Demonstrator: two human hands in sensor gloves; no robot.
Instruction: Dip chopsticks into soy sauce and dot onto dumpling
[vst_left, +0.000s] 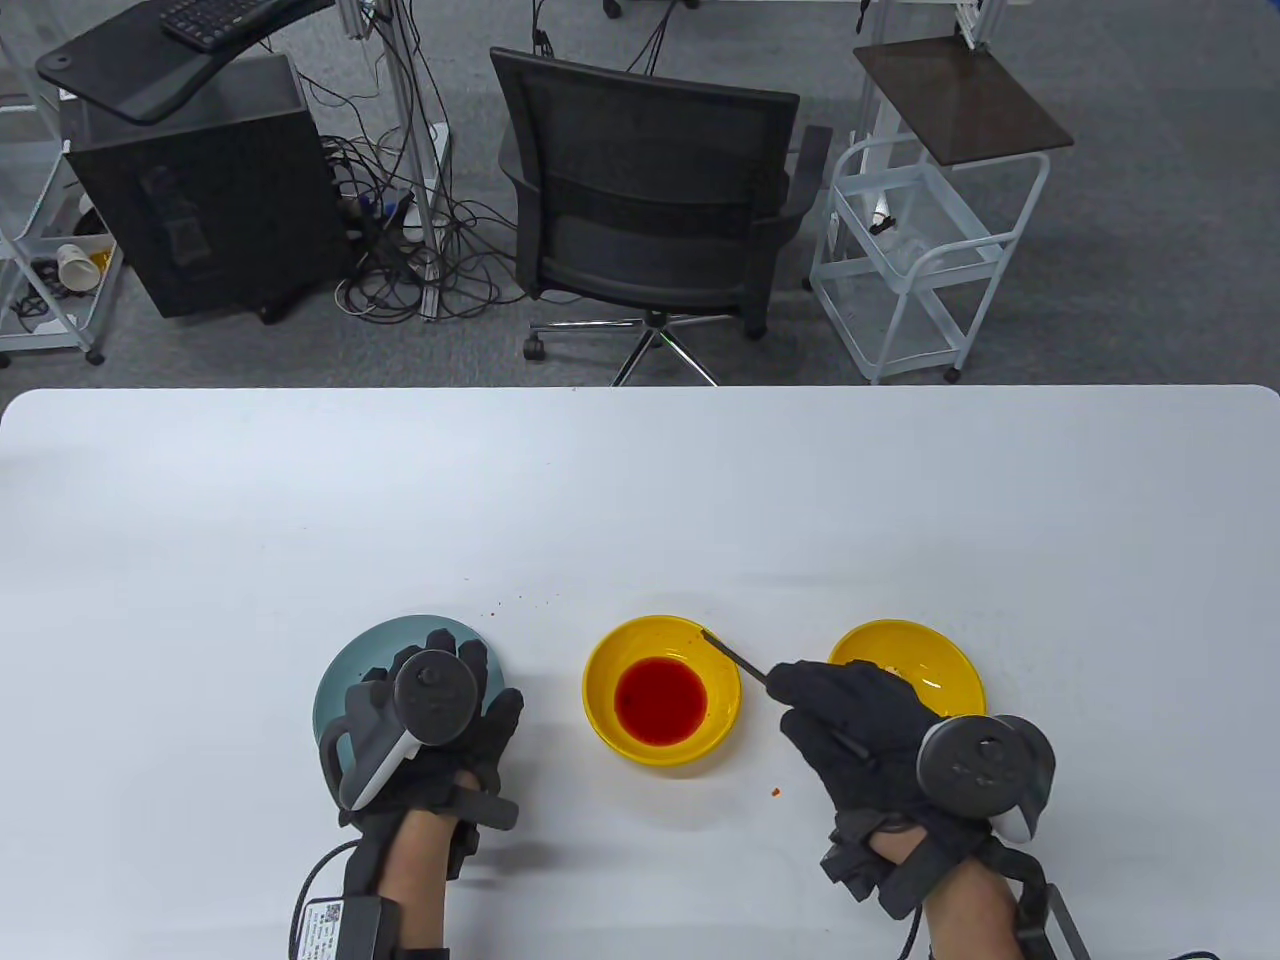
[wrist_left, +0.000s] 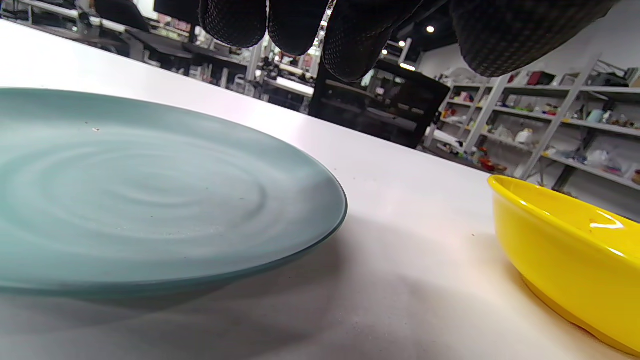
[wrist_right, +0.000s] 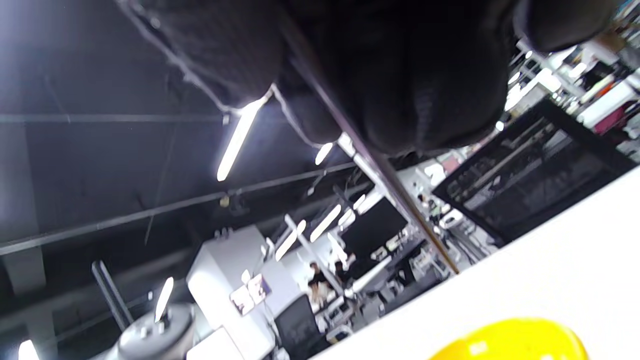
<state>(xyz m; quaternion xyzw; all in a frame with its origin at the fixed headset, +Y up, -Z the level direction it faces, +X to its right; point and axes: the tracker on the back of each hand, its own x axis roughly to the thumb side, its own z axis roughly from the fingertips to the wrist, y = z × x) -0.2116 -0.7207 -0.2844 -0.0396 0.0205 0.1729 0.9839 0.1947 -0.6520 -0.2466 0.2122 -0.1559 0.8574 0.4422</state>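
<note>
A yellow bowl (vst_left: 722, 690) of red sauce (vst_left: 660, 697) stands at the table's near middle. My right hand (vst_left: 795, 690) grips dark chopsticks (vst_left: 735, 655); their tips are at the bowl's far right rim, above the sauce level. In the right wrist view the chopsticks (wrist_right: 400, 200) slant out from my fingers (wrist_right: 430, 90) toward the yellow bowl (wrist_right: 510, 342). A yellow plate (vst_left: 935, 650) lies to the right, half hidden by my right hand; I cannot make out a dumpling on it. My left hand (vst_left: 440, 665) lies spread over a blue-grey plate (vst_left: 345, 680), holding nothing; its fingertips (wrist_left: 350, 45) hover above the plate (wrist_left: 150, 200).
Small red drops mark the table near the right hand (vst_left: 775, 790) and beyond the blue-grey plate (vst_left: 505, 603). The yellow bowl (wrist_left: 565, 255) is close to the right of the blue-grey plate. An office chair (vst_left: 650, 200) stands behind the table's far edge.
</note>
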